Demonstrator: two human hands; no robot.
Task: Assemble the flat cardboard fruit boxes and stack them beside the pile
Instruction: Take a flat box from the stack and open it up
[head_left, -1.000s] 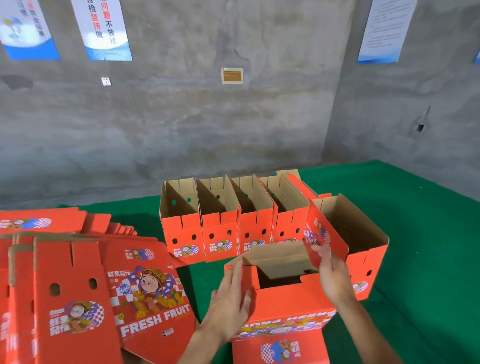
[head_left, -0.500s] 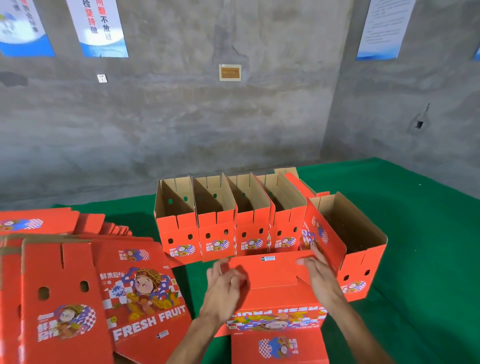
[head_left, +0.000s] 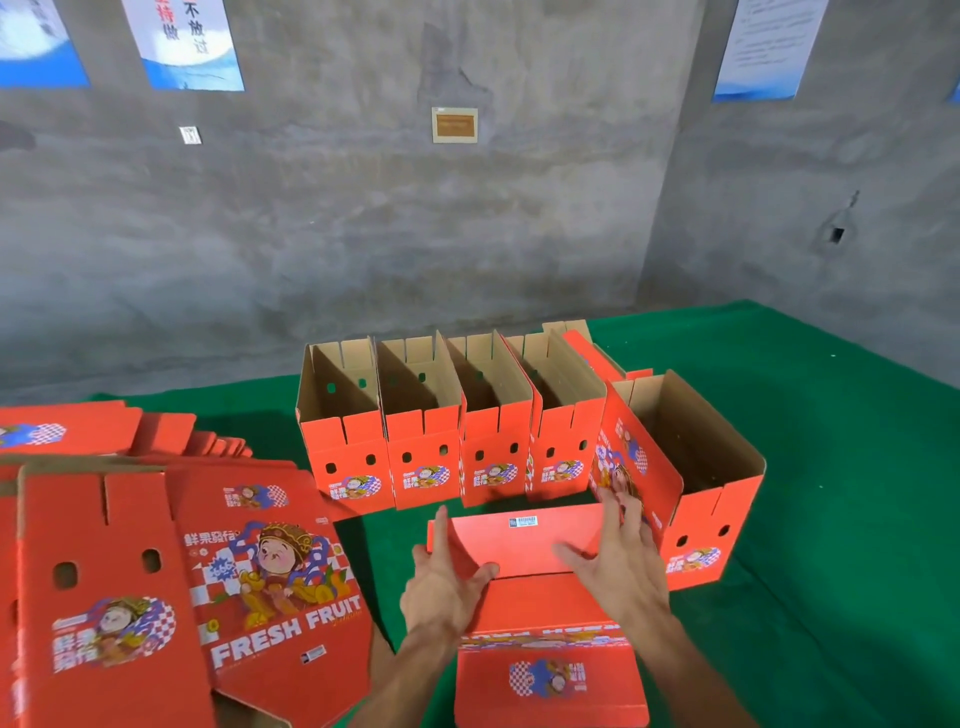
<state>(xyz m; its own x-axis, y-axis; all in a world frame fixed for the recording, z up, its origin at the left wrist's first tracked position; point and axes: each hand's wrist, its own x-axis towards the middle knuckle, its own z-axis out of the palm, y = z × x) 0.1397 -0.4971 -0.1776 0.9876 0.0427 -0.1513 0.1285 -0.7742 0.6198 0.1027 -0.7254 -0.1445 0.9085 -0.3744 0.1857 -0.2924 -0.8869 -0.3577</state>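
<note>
Box (head_left: 540, 597) flaps pressed down; left hand (head_left: 447, 592), right hand (head_left: 618, 566) fingers spread flat.

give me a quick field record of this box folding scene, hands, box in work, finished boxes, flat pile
left hand: open, fingers spread on the flap's left end
right hand: open, flat on the flap's right end
box in work: red, bottom flap folded over, barcode sticker showing
finished boxes: four open-topped in a row, a fifth angled at the right
flat pile: unfolded red blanks at left
surface: green cloth
</note>
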